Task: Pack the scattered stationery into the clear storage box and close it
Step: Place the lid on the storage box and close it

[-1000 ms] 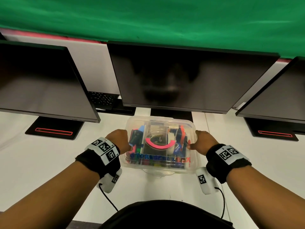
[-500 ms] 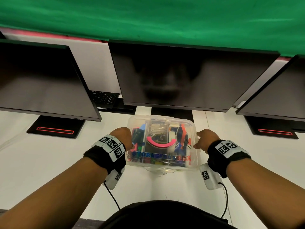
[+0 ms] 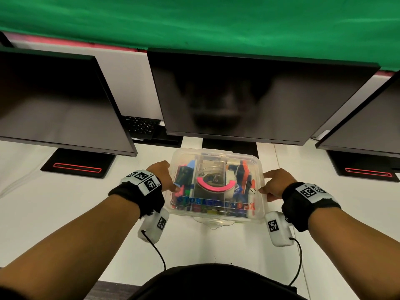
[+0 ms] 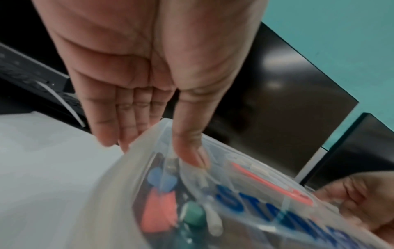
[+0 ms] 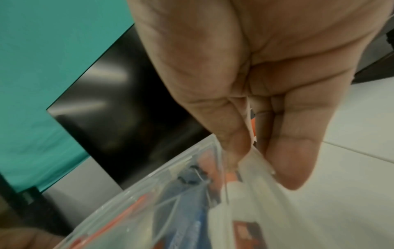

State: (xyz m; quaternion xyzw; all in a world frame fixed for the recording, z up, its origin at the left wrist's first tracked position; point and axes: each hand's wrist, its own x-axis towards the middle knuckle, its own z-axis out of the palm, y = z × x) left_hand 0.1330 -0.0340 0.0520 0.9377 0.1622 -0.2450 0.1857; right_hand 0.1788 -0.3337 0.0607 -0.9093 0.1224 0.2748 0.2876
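Clear plastic storage box (image 3: pixel 216 211), one, lid on, on the white table (image 3: pixel 54 213) before three monitors (image 3: pixel 249 100); left hand (image 3: pixel 161 177) and right hand (image 3: pixel 275 185) pinch its side edges, fingers (image 4: pixel 187 151) curled over the rim.

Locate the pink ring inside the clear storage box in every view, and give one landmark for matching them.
Head: pink ring at the box's centre, under the lid.
Left wrist: thin pink arc at centre right, behind the blue lettering.
Right wrist: cannot be told apart from the blurred orange items.
Shared landmark: clear storage box.
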